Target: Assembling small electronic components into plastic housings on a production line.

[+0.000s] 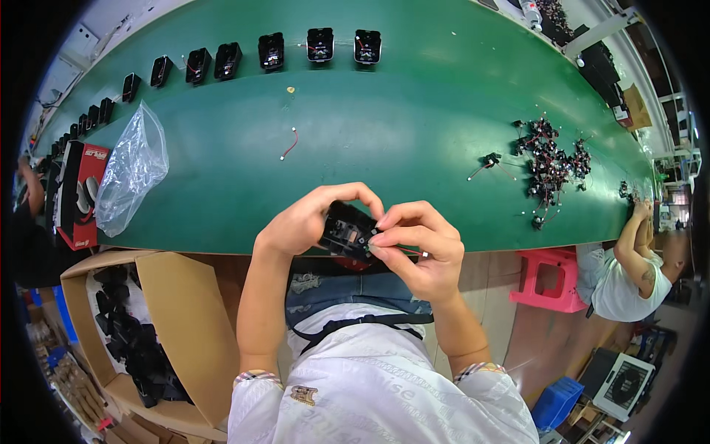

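Note:
My left hand [299, 220] is wrapped round a black plastic housing [345, 233], its open side up, just above the table's near edge. At the housing's right side, my right hand [425, 255] is closed in a pinch on a short red wire lead [409, 249]. A small white connector on that lead sticks out past the fingers; its other end is hidden at the fingertips. Beyond my hands, a loose red wire lead [295, 142] lies on the green table. Off to the right are a single small black part with wires [491, 160] and a tangled pile of wired parts [547, 159].
Several similar black housings [320, 46] stand in a curved row along the far left. A clear plastic bag [137, 174] and a red box [87, 189] are at left. Below is a cardboard box [188, 325] holding black parts. A co-worker [629, 281] sits right, by a pink stool [547, 285].

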`<action>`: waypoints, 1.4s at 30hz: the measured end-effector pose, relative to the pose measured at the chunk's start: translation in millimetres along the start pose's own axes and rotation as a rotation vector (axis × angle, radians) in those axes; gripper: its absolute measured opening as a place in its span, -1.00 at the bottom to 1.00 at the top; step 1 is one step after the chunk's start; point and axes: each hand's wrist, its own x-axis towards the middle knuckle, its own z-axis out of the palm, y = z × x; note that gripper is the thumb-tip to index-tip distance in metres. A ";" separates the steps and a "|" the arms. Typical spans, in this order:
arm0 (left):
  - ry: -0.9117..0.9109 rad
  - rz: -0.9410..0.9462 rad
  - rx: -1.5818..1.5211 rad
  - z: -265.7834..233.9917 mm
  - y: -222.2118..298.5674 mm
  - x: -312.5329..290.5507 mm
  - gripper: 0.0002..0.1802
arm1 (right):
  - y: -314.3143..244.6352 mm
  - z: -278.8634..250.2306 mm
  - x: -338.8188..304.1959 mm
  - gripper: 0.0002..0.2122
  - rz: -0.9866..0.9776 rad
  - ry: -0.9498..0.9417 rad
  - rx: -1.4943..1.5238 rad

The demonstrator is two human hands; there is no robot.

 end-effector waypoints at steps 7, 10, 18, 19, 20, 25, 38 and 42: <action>0.297 0.167 -0.098 16.0 -13.8 -9.1 -0.07 | 1.0 4.8 -1.5 -0.84 0.002 0.064 0.023; 0.323 0.166 -0.458 16.4 -37.7 -11.7 -0.11 | -0.4 5.6 -0.9 -0.85 -0.038 -0.008 -0.018; 0.365 0.119 -0.480 29.6 -39.1 -7.2 -0.15 | -3.5 5.9 5.1 -0.85 -0.004 0.056 -0.178; 0.365 0.119 -0.484 30.7 -38.7 -6.5 -0.15 | -2.6 4.8 4.8 -0.85 -0.034 0.052 -0.229; 0.344 0.121 -0.473 31.5 -38.6 -6.1 -0.16 | -1.7 4.7 4.7 -0.85 -0.064 0.049 -0.277; 0.342 0.111 -0.536 35.1 -42.2 -4.2 -0.19 | 0.8 10.1 2.9 -0.87 -0.018 0.088 -0.237; 0.334 0.127 -0.711 38.2 -60.0 -3.0 -0.30 | 8.5 10.5 -3.2 -0.90 -0.006 0.123 -0.186; 0.133 0.247 -0.762 27.6 -72.4 -5.7 -0.29 | 5.3 7.2 -1.9 -0.88 -0.039 0.095 -0.231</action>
